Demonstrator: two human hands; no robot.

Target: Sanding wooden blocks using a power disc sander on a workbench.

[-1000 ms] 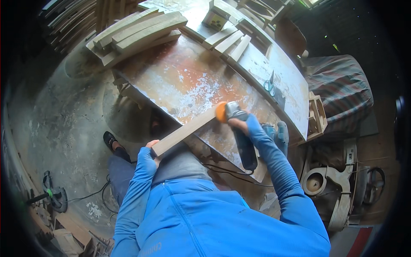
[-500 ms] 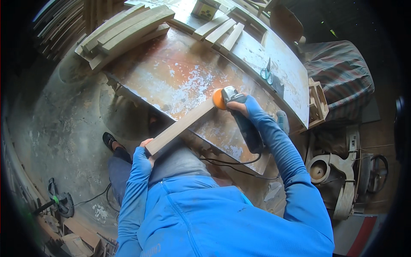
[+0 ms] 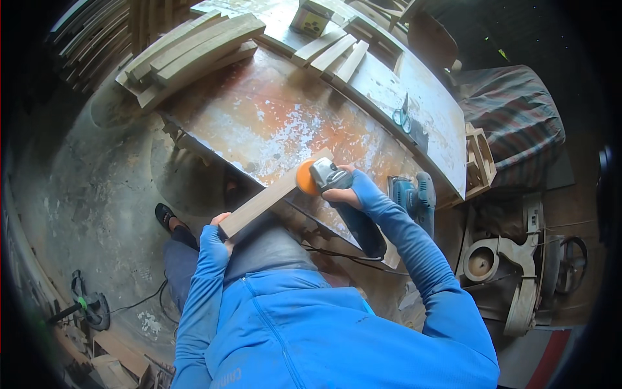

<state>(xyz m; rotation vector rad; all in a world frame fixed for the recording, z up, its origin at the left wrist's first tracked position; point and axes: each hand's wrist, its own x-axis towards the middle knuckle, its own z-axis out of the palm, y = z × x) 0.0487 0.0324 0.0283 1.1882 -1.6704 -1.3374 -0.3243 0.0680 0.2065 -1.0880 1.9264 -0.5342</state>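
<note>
My left hand (image 3: 219, 232) is closed round the near end of a squared wooden bar (image 3: 262, 203). The bar slants away to the right, its far end over the worn, paint-flecked worktable (image 3: 259, 110). In my right hand (image 3: 350, 188) is an angle grinder (image 3: 353, 220) with an orange disc (image 3: 306, 177). The disc sits against the bar's side, a little short of its far end. From the grinder's rear a black cord (image 3: 350, 257) trails below the table edge.
A teal power sander (image 3: 414, 198) stands right of my right hand. Curved wooden pieces (image 3: 194, 52) are stacked at the table's far left. Scissors (image 3: 402, 117) and short wood strips (image 3: 334, 55) lie on the raised white board (image 3: 434, 97). A dark tool (image 3: 91, 308) lies on the floor at left.
My right hand has drawn the grinder toward me and left along the bar, away from its far end. More of the teal sander now shows. My left hand keeps its grip.
</note>
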